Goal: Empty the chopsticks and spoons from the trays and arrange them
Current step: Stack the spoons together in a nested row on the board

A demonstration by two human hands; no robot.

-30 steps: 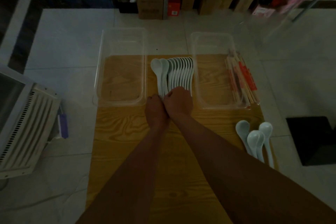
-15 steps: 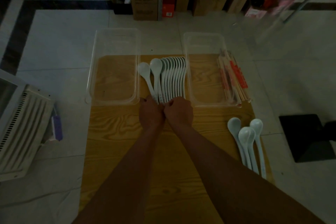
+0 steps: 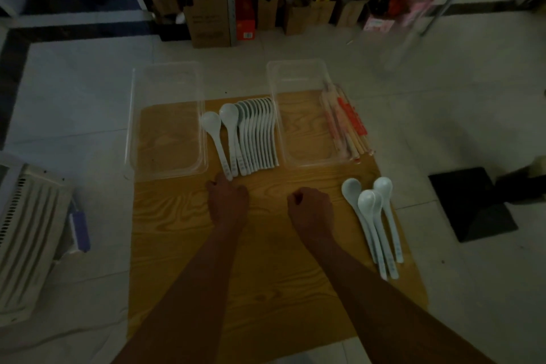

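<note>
Two clear plastic trays stand at the far end of a wooden board (image 3: 266,289): the left tray (image 3: 167,124) and the right tray (image 3: 304,115), both with nothing inside. Between them lies a row of several white spoons (image 3: 257,136), with one spoon (image 3: 217,145) fanned out to the left. A bundle of wrapped chopsticks (image 3: 345,124) lies right of the right tray. Three white spoons (image 3: 375,221) lie at the board's right edge. My left hand (image 3: 227,204) touches the handle end of the fanned spoon, fingers curled. My right hand (image 3: 310,210) is a loose fist holding nothing.
A white slatted appliance (image 3: 26,242) sits on the floor at the left. A black square mat (image 3: 469,201) lies on the tiles at the right. Cardboard boxes (image 3: 209,18) and a metal shelf stand at the back.
My right hand has drawn back from the spoon handles and moved right. The leftmost spoon has fanned out from the row. My left hand stays at its handle end.
</note>
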